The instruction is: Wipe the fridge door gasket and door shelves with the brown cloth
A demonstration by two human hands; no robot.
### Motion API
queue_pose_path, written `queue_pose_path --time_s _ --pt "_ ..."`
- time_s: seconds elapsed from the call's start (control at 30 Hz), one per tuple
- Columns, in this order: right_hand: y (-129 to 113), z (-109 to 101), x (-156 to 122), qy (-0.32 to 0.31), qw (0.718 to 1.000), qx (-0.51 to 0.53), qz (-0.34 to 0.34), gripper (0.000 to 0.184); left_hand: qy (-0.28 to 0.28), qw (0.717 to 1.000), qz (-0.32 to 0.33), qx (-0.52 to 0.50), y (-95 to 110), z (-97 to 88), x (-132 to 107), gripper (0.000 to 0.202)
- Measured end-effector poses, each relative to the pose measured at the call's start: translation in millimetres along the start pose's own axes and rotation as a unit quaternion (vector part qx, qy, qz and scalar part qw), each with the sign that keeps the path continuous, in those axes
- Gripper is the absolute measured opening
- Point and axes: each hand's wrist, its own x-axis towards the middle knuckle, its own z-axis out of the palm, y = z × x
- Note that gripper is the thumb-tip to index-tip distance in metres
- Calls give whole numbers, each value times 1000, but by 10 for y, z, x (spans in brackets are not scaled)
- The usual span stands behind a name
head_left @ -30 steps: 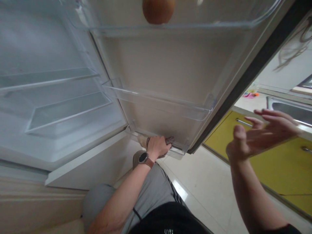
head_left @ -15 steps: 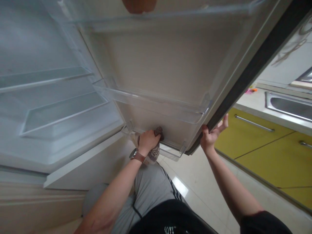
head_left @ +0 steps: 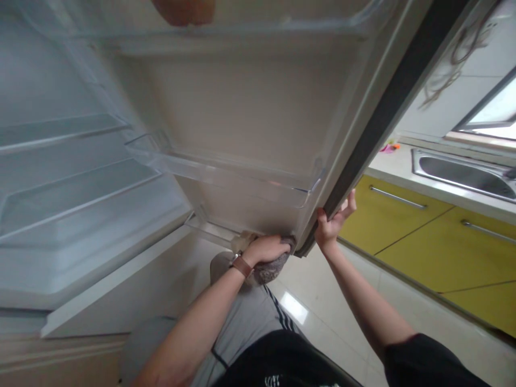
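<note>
My left hand (head_left: 266, 249) is closed on a brown patterned cloth (head_left: 271, 270) inside the lowest clear bin (head_left: 209, 231) of an open refrigerator door (head_left: 250, 102). The cloth bunches under my fingers near the bin's right end and hangs over its front. My right hand (head_left: 331, 223) grips the dark outer edge (head_left: 355, 161) of the door near its lower corner, thumb on the inner side. A second clear door bin (head_left: 226, 169) sits above the left hand; nothing shows in it.
At left is the refrigerator interior with glass shelves (head_left: 76, 196). To the right stand yellow cabinets (head_left: 407, 231) under a counter with a steel sink (head_left: 463, 174). A reddish-brown object (head_left: 185, 9) sits in the top door bin. Pale tiled floor (head_left: 322, 306) lies below.
My left hand has slid the cloth to the right along the lowest bin, toward the door's corner. My right hand keeps its hold on the door edge. The view has shifted to the right.
</note>
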Motion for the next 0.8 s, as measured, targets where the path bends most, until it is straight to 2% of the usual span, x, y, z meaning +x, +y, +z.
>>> queue_pose_path --time_s 0.07,0.13,0.23,0.3,0.37,0.43,0.5,0.53,0.6,0.67,0.8 --pt "4 4 -6 8 1000 13 -3 98 54 998 -3 -11 -45 -2 -85 38" --pt "5 5 -12 12 1000 27 -11 95 111 991 -20 -69 -116 -30 -177 35" --pt "10 1 -21 15 999 27 -16 95 220 948 -71 -219 -175 -87 -298 37" --pt "20 -4 -24 14 1000 16 -7 97 271 927 -63 -253 -124 -81 -368 39" --pt "32 -8 -22 14 1000 6 2 98 269 946 13 -180 0 10 -429 35" --pt "43 -9 -13 14 1000 4 0 99 228 963 140 -36 149 201 -465 28" --pt "49 -9 -1 10 1000 6 -4 97 195 939 255 118 267 461 -462 27" --pt "51 -9 4 7 1000 5 -5 96 192 920 287 183 303 598 -447 30" --pt "53 -11 10 1 1000 -3 -5 94 193 894 299 271 324 838 -403 37" --pt "54 -17 7 -3 1000 -18 -3 95 191 885 292 308 285 1002 -364 40" --pt "50 -35 -6 -15 999 -32 10 100 168 863 346 328 32 1110 -372 35"
